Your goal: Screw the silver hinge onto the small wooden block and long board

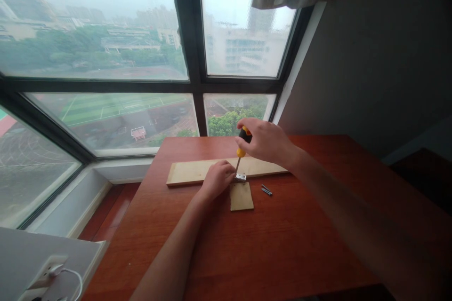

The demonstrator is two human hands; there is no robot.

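Observation:
My right hand (270,140) is wrapped around the black and yellow handle of a screwdriver (241,152). Its shaft points down, slightly tilted, to a small silver metal bracket (240,177) with holes. The bracket lies where a long pale wooden board (190,170) meets a small square wooden piece (242,197). With fingers drawn together, my left hand (218,178) rests on the long board and grips the bracket's left edge beside the screwdriver tip. Those fingertips partly hide the tip, so I cannot tell whether a screw is under it.
A few loose screws (266,190) lie right of the square piece on the reddish-brown table (282,240). Dark-framed windows (196,87) stand behind the table's far edge. At the lower left, a white cable (76,273) is plugged into a wall socket (47,270).

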